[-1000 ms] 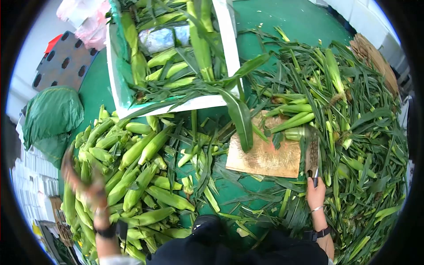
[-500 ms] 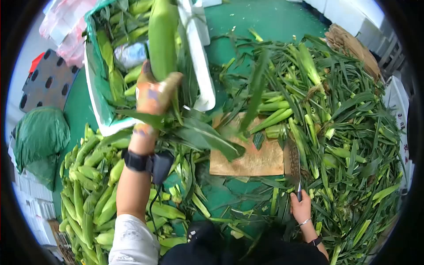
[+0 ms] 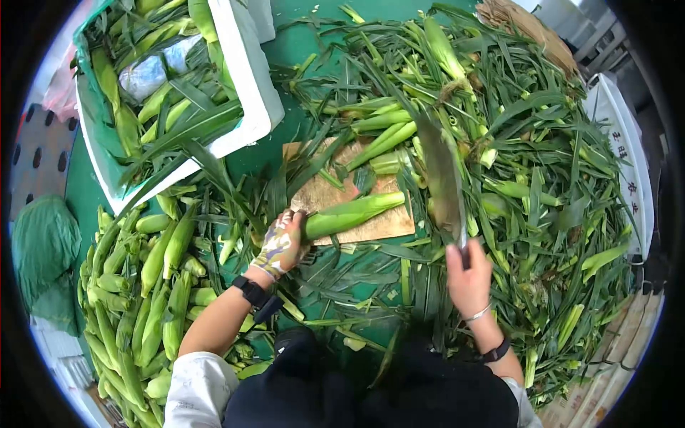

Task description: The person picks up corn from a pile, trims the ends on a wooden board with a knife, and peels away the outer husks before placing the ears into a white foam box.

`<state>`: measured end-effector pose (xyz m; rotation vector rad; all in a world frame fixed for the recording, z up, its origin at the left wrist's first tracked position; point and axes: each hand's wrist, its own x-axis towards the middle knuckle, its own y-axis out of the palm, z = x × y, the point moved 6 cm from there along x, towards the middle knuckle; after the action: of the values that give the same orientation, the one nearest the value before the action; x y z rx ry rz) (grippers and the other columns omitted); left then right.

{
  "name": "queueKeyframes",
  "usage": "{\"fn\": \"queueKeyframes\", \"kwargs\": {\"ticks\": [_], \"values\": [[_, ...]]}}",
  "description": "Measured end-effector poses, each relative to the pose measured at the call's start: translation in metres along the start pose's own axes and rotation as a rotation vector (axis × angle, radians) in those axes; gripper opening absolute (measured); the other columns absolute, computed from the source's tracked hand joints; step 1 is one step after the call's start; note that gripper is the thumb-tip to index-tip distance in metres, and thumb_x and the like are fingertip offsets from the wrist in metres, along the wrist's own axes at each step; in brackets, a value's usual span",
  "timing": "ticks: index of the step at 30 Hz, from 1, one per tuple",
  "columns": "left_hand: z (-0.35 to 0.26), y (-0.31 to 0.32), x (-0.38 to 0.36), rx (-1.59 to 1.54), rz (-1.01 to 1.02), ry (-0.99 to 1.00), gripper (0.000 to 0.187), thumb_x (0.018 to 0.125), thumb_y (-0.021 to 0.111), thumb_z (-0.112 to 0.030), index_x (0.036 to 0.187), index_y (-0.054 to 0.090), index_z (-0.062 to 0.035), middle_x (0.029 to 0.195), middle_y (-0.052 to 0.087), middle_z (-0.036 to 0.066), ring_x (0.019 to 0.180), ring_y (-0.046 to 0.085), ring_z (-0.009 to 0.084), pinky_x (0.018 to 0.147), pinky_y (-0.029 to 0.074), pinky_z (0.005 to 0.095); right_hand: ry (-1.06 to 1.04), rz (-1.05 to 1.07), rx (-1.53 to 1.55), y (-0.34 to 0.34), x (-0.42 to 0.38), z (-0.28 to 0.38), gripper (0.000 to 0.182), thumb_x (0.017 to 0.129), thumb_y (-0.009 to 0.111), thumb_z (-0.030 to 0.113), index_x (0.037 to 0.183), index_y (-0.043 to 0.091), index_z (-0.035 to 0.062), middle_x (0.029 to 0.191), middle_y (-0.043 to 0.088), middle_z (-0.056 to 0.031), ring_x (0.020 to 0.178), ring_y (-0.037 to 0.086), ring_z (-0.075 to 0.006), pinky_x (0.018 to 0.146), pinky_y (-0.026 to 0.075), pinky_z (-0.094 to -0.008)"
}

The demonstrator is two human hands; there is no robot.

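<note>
My left hand (image 3: 282, 245), in a patterned glove, grips the base of an ear of corn in its green husk (image 3: 349, 212). The ear lies across a wooden cutting board (image 3: 325, 191), tip pointing right. My right hand (image 3: 467, 274) holds a cleaver (image 3: 442, 178) by its handle, the broad blade raised above the right end of the board and blurred. The blade stands over the tip of the ear, apart from it.
A white foam box (image 3: 246, 93) with untrimmed corn stands at the upper left. Trimmed ears (image 3: 143, 271) are piled on the left of the green table. A big heap of husks and leaves (image 3: 528, 164) fills the right side. A green bag (image 3: 43, 250) lies far left.
My left hand brought an ear down from the foam box and laid it on the board. My right hand lifted the cleaver off the table, blade now raised over the board.
</note>
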<state>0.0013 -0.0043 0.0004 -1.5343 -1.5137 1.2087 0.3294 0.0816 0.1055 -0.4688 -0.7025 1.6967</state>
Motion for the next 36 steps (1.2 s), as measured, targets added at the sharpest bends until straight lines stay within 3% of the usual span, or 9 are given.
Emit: {"fn": "queueKeyframes", "kwargs": {"ticks": [6, 10, 12, 18, 20, 24, 26, 30, 36], "values": [[0.041, 0.013, -0.030, 0.107, 0.116, -0.039, 0.063, 0.072, 0.071, -0.023, 0.123, 0.044, 0.0009, 0.115, 0.053, 0.022, 0.107, 0.051, 0.0386, 0.092, 0.040, 0.0449, -0.333, -0.223, 0.749, -0.001, 0.035, 0.060, 0.022, 0.095, 0.053, 0.020, 0.084, 0.047, 0.0014, 0.062, 0.052, 0.0001, 0.047, 0.048, -0.0099, 0.044, 0.038, -0.0219], [0.030, -0.006, -0.034, 0.070, 0.013, 0.011, 0.048, 0.070, 0.072, -0.021, 0.108, 0.050, -0.0017, 0.100, 0.060, 0.019, 0.097, 0.057, 0.0354, 0.088, 0.041, 0.0424, 0.048, 0.366, -0.204, 0.104, -0.013, -0.047, 0.031, 0.091, 0.058, 0.030, 0.085, 0.052, -0.0002, 0.069, 0.061, -0.0270, 0.064, 0.061, -0.0448, 0.057, 0.048, -0.0510], [0.035, 0.006, -0.045, 0.068, -0.047, 0.057, 0.053, 0.072, 0.073, -0.023, 0.113, 0.048, 0.0006, 0.094, 0.061, 0.019, 0.087, 0.059, 0.0388, 0.079, 0.045, 0.0442, 0.117, 0.390, -0.208, 0.094, -0.013, -0.059, 0.036, 0.092, 0.055, 0.034, 0.088, 0.053, -0.0016, 0.071, 0.061, -0.0284, 0.065, 0.060, -0.0460, 0.059, 0.048, -0.0525], [-0.013, 0.056, -0.082, -1.148, -0.212, -0.285, 0.038, 0.082, 0.071, -0.026, 0.101, 0.063, 0.0063, 0.090, 0.068, 0.018, 0.078, 0.064, 0.0248, 0.070, 0.049, 0.0345, 0.042, 0.408, -0.312, 0.096, 0.018, -0.036, 0.037, 0.092, 0.054, 0.035, 0.092, 0.055, -0.0023, 0.071, 0.062, -0.0277, 0.069, 0.062, -0.0462, 0.061, 0.050, -0.0524], [-0.020, 0.052, -0.086, -1.140, -0.210, -0.391, 0.036, 0.085, 0.066, -0.026, 0.098, 0.063, 0.0070, 0.081, 0.067, 0.018, 0.072, 0.063, 0.0250, 0.066, 0.049, 0.0364, -0.042, 0.393, -0.465, 0.101, 0.036, -0.033, 0.039, 0.093, 0.051, 0.037, 0.091, 0.055, -0.0017, 0.071, 0.064, -0.0251, 0.068, 0.064, -0.0437, 0.063, 0.053, -0.0504], [0.010, 0.017, -0.103, -0.268, -0.213, -0.266, 0.028, 0.087, 0.060, -0.025, 0.078, 0.064, 0.0008, 0.072, 0.061, 0.024, 0.066, 0.058, 0.0439, 0.055, 0.044, 0.0449, -0.179, 0.300, -0.728, 0.098, 0.068, -0.037, 0.033, 0.091, 0.053, 0.033, 0.095, 0.050, 0.0010, 0.069, 0.066, -0.0205, 0.065, 0.066, -0.0368, 0.059, 0.054, -0.0476], [0.023, 0.008, -0.123, -0.364, -0.160, -0.398, 0.020, 0.087, 0.060, -0.020, 0.080, 0.060, -0.0022, 0.068, 0.060, 0.021, 0.062, 0.058, 0.0413, 0.056, 0.045, 0.0477, -0.138, 0.254, -0.764, 0.097, 0.081, -0.051, 0.033, 0.091, 0.053, 0.033, 0.096, 0.050, 0.0009, 0.069, 0.066, -0.0197, 0.065, 0.066, -0.0364, 0.059, 0.054, -0.0465], [0.000, -0.032, -0.092, -0.181, -0.429, -0.068, 0.028, 0.083, 0.065, -0.017, 0.102, 0.058, 0.0020, 0.084, 0.064, 0.022, 0.077, 0.062, 0.0389, 0.069, 0.050, 0.0427, -0.110, 0.249, -0.517, 0.101, 0.061, -0.049, 0.032, 0.091, 0.055, 0.032, 0.090, 0.051, -0.0004, 0.068, 0.063, -0.0254, 0.065, 0.063, -0.0440, 0.061, 0.052, -0.0514], [-0.026, 0.020, 0.006, -0.128, 0.032, -0.034, 0.051, 0.073, 0.073, -0.030, 0.105, 0.050, 0.0023, 0.083, 0.063, 0.023, 0.077, 0.062, 0.0411, 0.069, 0.050, 0.0446, -0.107, 0.305, -0.667, 0.081, 0.050, -0.053, 0.031, 0.090, 0.056, 0.030, 0.094, 0.051, -0.0002, 0.068, 0.062, -0.0259, 0.064, 0.062, -0.0442, 0.060, 0.051, -0.0521]]}}
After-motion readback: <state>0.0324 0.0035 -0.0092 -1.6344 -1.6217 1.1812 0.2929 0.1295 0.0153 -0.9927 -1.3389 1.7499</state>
